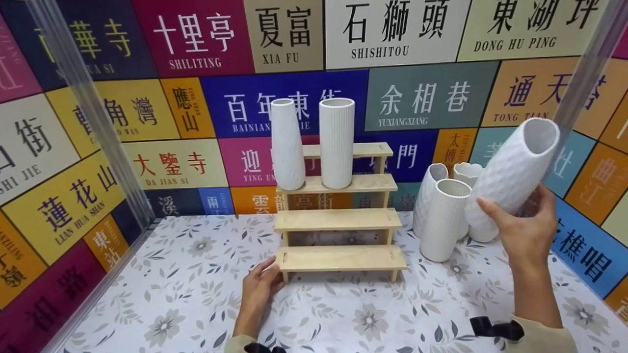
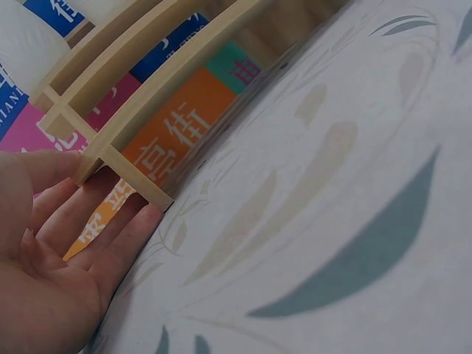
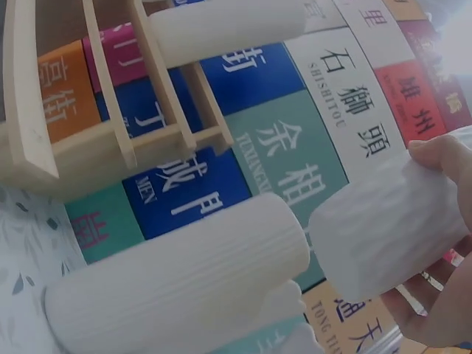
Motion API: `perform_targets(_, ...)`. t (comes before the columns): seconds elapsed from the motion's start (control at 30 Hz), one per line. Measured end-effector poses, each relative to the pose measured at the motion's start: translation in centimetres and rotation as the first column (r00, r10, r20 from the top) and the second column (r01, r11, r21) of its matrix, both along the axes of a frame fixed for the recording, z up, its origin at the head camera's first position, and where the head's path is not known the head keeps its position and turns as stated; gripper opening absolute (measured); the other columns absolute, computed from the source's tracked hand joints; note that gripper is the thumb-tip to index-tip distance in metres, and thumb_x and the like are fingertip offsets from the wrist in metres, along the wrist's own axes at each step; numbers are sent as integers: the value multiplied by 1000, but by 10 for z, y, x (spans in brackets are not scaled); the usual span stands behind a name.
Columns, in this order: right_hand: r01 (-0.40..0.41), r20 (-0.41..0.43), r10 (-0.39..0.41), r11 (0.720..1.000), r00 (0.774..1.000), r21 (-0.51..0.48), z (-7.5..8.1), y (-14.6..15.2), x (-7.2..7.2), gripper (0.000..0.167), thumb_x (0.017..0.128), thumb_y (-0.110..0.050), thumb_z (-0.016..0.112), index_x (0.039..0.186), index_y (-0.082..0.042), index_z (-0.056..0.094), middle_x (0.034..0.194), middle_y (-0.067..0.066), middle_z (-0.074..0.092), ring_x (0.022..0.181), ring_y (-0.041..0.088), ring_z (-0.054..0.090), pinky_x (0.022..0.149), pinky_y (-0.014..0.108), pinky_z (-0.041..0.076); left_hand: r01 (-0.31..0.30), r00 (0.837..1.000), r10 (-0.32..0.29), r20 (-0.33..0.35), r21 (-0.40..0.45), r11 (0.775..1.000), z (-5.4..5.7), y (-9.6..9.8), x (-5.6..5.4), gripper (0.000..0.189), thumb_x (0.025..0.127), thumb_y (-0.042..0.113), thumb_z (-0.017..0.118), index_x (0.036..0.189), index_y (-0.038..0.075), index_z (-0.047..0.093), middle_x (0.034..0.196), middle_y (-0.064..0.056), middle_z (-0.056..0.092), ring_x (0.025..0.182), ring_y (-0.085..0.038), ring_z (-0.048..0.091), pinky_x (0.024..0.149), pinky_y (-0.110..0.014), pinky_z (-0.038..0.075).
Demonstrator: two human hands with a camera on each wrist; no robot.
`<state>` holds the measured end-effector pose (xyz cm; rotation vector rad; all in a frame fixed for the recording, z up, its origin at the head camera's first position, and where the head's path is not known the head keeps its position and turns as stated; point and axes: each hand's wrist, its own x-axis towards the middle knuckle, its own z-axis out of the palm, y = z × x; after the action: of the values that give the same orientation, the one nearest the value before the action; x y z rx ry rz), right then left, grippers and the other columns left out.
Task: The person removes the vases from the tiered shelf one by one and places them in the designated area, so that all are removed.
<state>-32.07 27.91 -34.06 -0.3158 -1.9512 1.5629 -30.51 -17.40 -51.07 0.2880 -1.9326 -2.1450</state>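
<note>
My right hand (image 1: 527, 225) grips a white dimpled vase (image 1: 517, 171) around its lower part, thumb on the near-left side. The vase tilts with its open mouth up and to the right; the right wrist view shows the dimpled vase (image 3: 398, 221) between thumb and fingers. My left hand (image 1: 260, 287) rests its fingers against the left end of the lowest step of a wooden stepped stand (image 1: 341, 257). Close up, the fingers (image 2: 136, 228) lie along the stand's leg. A tapered white vase (image 1: 287, 147) and a ribbed white vase (image 1: 336, 147) stand upright on an upper step.
Right of the stand, a shorter ribbed vase (image 1: 444, 225) stands in front of a slanted-rim vase (image 1: 428, 201) and a wavy-rim vase (image 1: 468, 171). A leaf-patterned cloth (image 1: 196, 294) covers the table. Colourful signboard panels (image 1: 431, 98) rise behind; clear upright strips (image 1: 98, 117) edge the sides.
</note>
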Motion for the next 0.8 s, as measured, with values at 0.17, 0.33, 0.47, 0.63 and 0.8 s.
perform_targets(0.17, 79, -28, -79, 997, 996, -12, -8, 13, -3, 87, 82, -29, 83, 152, -37, 31, 153, -3, 42, 134, 17, 45, 117, 50, 41, -2, 1000, 2, 15, 14, 1000, 0, -1, -1, 47, 99, 17, 63, 140, -2, 54, 127, -28, 66, 104, -25, 71, 84, -34, 63)
perform_targets(0.33, 135, -21, -135, 991, 991, -12, -22, 24, -12, 86, 82, -33, 83, 151, -38, 32, 152, -3, 43, 134, 16, 45, 117, 46, 42, -10, 1000, 10, 27, -20, 1000, 2, 0, 0, 47, 100, 19, 62, 141, -2, 54, 129, -28, 64, 105, -25, 71, 84, -34, 63)
perform_targets(0.47, 165, 9, -165, 986, 986, -11, -38, 31, -19, 85, 82, -37, 82, 151, -39, 33, 154, -2, 43, 134, 17, 47, 117, 43, 43, -2, 999, 4, 39, -50, 999, 3, 1, 1, 48, 101, 21, 61, 143, -1, 52, 132, -28, 63, 108, -25, 70, 85, -35, 63)
perform_targets(0.63, 162, 73, -164, 986, 984, 28, -59, 40, -31, 87, 82, -40, 82, 152, -39, 31, 156, -2, 42, 138, 19, 44, 117, 43, 44, -7, 999, 9, 40, -47, 999, 3, 2, 1, 48, 100, 20, 61, 143, -2, 52, 131, -28, 63, 107, -26, 71, 86, -34, 63)
perform_targets(0.8, 122, 127, -126, 992, 984, 43, -81, 46, -40, 89, 83, -40, 81, 155, -35, 29, 159, 0, 39, 144, 21, 39, 119, 48, 40, -8, 999, 10, 43, -42, 999, 3, 2, 1, 48, 100, 19, 61, 142, -2, 52, 130, -28, 64, 107, -27, 71, 86, -35, 63)
